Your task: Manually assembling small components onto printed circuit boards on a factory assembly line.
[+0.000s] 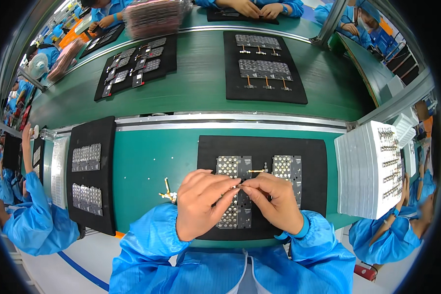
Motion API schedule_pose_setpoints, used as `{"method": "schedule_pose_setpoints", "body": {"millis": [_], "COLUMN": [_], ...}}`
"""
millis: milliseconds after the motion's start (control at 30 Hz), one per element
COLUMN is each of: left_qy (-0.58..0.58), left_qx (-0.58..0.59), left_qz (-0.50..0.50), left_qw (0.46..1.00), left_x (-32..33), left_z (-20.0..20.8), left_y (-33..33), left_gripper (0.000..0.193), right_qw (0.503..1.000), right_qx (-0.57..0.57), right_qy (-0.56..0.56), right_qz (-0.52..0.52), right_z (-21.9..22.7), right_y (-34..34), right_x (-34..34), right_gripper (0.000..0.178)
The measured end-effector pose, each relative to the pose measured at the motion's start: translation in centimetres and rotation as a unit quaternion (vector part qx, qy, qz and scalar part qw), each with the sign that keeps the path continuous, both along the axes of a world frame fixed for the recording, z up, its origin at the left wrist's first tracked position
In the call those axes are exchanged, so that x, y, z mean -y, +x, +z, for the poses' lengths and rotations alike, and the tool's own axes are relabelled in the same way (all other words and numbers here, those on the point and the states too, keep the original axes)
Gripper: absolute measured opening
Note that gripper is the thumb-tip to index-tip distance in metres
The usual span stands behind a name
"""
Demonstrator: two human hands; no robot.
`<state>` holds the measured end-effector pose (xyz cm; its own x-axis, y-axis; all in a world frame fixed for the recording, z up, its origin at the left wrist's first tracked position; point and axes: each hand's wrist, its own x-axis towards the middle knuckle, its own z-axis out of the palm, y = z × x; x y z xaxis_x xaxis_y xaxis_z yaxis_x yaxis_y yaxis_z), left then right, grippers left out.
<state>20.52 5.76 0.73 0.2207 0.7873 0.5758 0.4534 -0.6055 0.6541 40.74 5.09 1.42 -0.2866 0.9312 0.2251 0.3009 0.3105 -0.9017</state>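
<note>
My left hand (201, 198) and my right hand (275, 200) meet fingertip to fingertip over a dark circuit board panel (227, 167) with rows of round metallic pads. Both pinch at a tiny part between the fingertips; it is too small to make out. A short gold-coloured flex strip (257, 170) with a small connector end sticks out beside the panel, just beyond my right fingers. To its right lies a second, similar panel (285, 165), partly covered by my right hand. Both panels rest on a black foam mat (312, 196).
Loose gold flex parts (168, 193) lie left of my left hand. A black mat with two panels (108, 171) is farther left. Stacked white trays (362, 171) stand at right. Past a metal rail, a green belt (201, 73) carries more loaded mats. Co-workers sit on both sides and opposite.
</note>
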Motion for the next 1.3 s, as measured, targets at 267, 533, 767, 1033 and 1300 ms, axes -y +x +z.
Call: {"method": "schedule_pose_setpoints", "body": {"millis": [267, 533, 767, 1033, 1300], "left_qy": [0.006, 0.008, -0.003, -0.226, -0.293], "left_qx": [-0.003, -0.033, -0.138, -0.066, -0.05], "left_qz": [-0.024, -0.033, 0.115, -0.129, -0.194], "left_qw": [1.0, 0.999, 0.984, 0.963, 0.935], "left_x": [-0.3, -0.2, 0.1, 0.7, 0.7], "left_z": [-1.1, -1.2, -0.1, 1.1, 0.3], "left_y": [0.4, 0.5, -0.8, -1.4, 0.4], "left_gripper": [0.018, 0.016, 0.014, 0.017, 0.013], "right_qw": [0.995, 0.993, 0.992, 0.907, 0.865], "right_qx": [0.053, 0.09, 0.103, 0.338, 0.389], "right_qy": [0.087, 0.075, 0.063, 0.239, 0.304], "right_qz": [0.011, 0.03, 0.031, 0.083, 0.092], "right_z": [0.1, 0.1, 0.1, 1.3, 0.9], "right_y": [0.6, 1.2, 1.7, 2.7, 3.5], "right_x": [-0.1, -0.2, 0.1, 2.1, 3.5], "right_gripper": [0.014, 0.015, 0.015, 0.036, 0.041]}}
